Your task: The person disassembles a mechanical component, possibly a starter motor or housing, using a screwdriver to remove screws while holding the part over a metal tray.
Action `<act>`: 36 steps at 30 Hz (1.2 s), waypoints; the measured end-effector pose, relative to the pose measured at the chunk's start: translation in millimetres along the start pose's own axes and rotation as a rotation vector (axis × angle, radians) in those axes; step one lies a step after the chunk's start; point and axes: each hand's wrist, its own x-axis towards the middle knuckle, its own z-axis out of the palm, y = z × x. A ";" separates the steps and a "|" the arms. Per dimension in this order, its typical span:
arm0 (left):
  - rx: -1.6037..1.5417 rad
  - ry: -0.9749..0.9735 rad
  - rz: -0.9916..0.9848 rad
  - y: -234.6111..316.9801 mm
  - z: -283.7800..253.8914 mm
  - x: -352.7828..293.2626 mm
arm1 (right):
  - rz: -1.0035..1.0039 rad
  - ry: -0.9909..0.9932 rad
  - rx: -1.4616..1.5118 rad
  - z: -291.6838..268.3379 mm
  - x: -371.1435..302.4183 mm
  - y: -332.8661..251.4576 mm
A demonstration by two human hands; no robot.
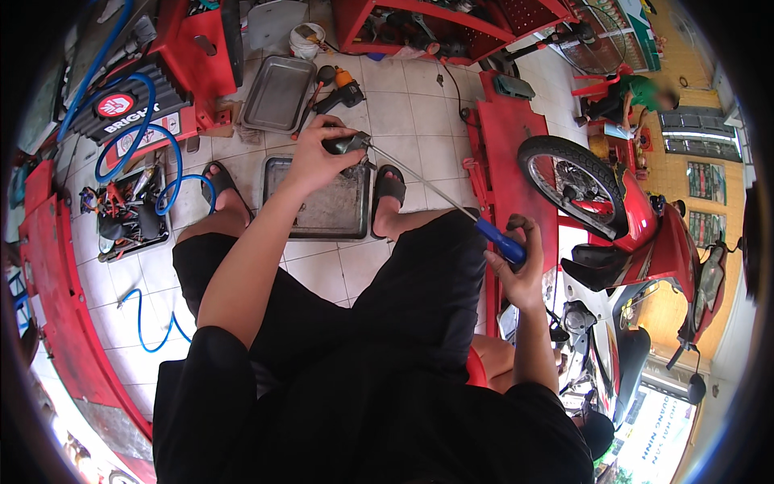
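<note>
My left hand (317,161) is raised over the near tray, its fingers closed round a small dark part (347,144) whose kind I cannot make out. A screwdriver (500,240) with a blue handle and long thin metal shaft slants between my hands. My right hand (520,266) grips its handle above my right thigh, thumb and fingers closed on it. The shaft's far end reaches the dark part; whether it sits in it or only touches it is hidden. Below lies a grey metal tray (330,216) on the floor between my feet.
Beyond lie another metal tray (278,93), a yellow-and-black power tool (343,90) and a white bucket (306,42). A tool-filled tray (133,214) and blue hose (153,348) are at left. Right stand a red platform (516,177), a red motorcycle (645,234) and a person in green (641,93).
</note>
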 end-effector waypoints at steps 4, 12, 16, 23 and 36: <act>-0.060 -0.064 -0.092 2.0 -1.9 -0.7 | 0.005 0.127 0.049 3.0 -2.0 -1.6; -0.405 -0.205 -0.347 3.9 12.8 -9.9 | -0.041 0.345 0.601 54.5 39.0 -8.1; -0.632 -0.232 -0.638 5.1 15.7 -14.9 | -0.104 -0.092 0.691 84.1 82.1 -27.7; -0.799 -0.130 -0.778 -0.7 -1.3 -7.6 | -0.208 -0.373 0.505 116.6 145.5 -64.8; -0.758 -0.063 -0.812 -10.6 -6.5 -1.5 | -0.299 -0.289 0.961 163.5 178.6 -40.5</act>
